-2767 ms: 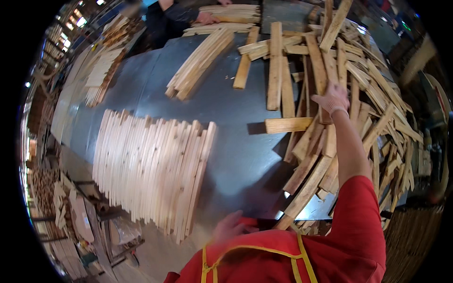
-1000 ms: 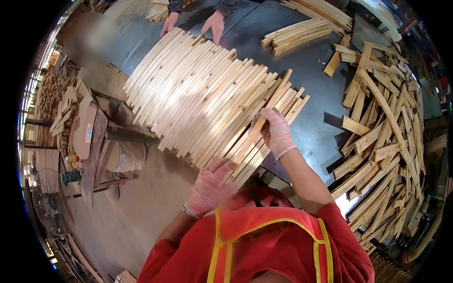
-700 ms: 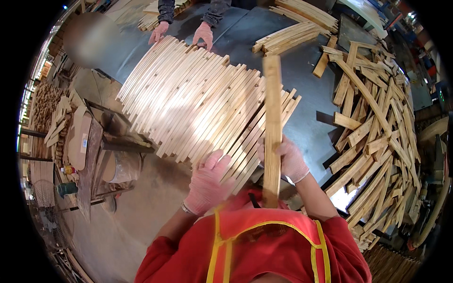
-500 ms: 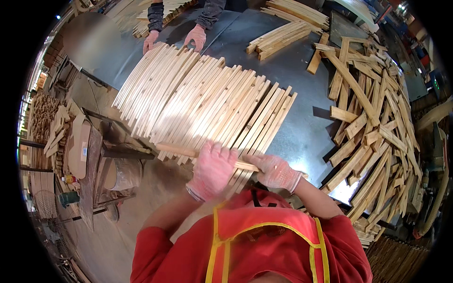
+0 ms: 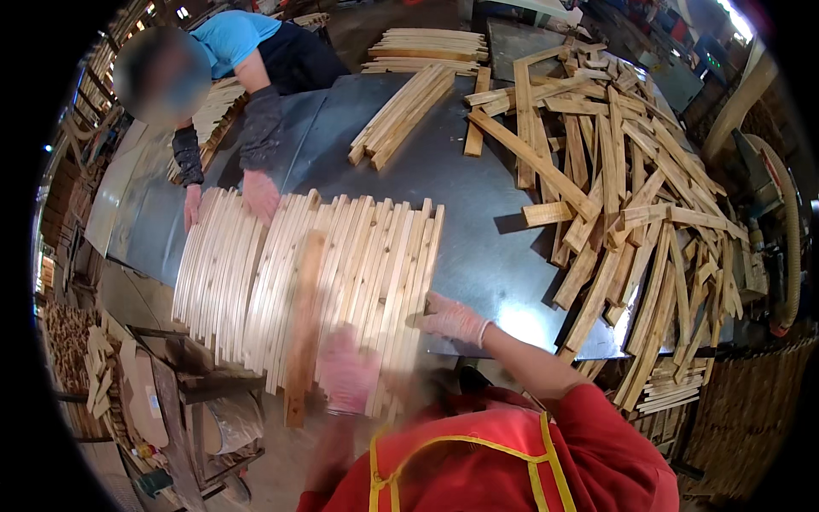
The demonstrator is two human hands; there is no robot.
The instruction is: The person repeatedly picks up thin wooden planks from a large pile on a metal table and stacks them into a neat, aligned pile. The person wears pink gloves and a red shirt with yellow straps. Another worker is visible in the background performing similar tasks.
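A row of pale wooden strips (image 5: 341, 282) lies side by side on the dark metal table, with its near ends jutting past the table edge. One browner wooden strip (image 5: 304, 337) is on top of the row, smeared by motion. My left hand (image 5: 348, 371), in a pinkish glove, is right beside this strip over the near ends. Blur hides its fingers and whether they grip the strip. At the row's right edge, my gloved right hand (image 5: 456, 320) touches the outermost strip with its fingers out and slightly bent.
Across the table a co-worker's gloved hands (image 5: 260, 196) rest at the row's far end. A few thicker strips (image 5: 401, 115) lie beyond, near a stacked bundle (image 5: 426, 51). A tangled heap of wooden pieces (image 5: 614, 196) covers the right side. A wooden stand (image 5: 179, 410) is at lower left.
The brown strip, held crosswise in both hands before, now lies lengthwise over the row. My right hand has left it for the row's edge. The view has shifted, bringing the co-worker's upper body in.
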